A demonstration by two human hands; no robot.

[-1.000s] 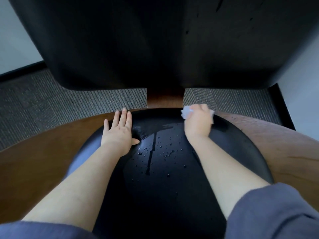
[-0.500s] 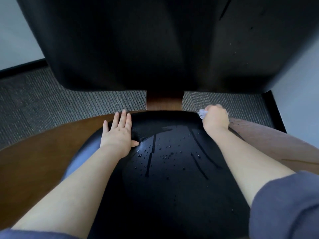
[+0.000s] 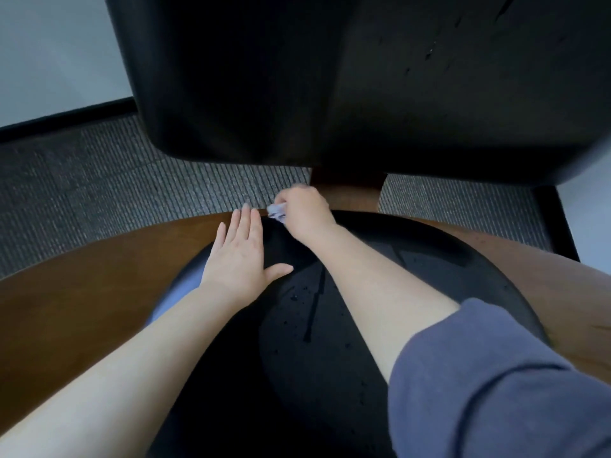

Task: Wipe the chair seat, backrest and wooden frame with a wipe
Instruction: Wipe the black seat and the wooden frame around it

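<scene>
A: How far along?
B: Mid-seat, I'd judge. The right hand [image 3: 305,213] bunches the wipe [image 3: 277,211] in curled fingers at the seat's [image 3: 330,342] back edge; the left hand [image 3: 239,256] lies flat on it, fingers together (droplets [image 3: 297,297] dot the middle). The backrest [image 3: 330,77] and wooden frame [image 3: 99,276] seem left.

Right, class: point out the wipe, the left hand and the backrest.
wipe [image 3: 277,211], head view, its crumpled visible end.
left hand [image 3: 243,256], head view, back of the hand.
backrest [image 3: 297,77], head view, middle of its dark face.

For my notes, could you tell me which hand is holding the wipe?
The right hand grips the crumpled wipe at the back edge of the seat; the left hand lies flat on it, holding nothing.
</scene>
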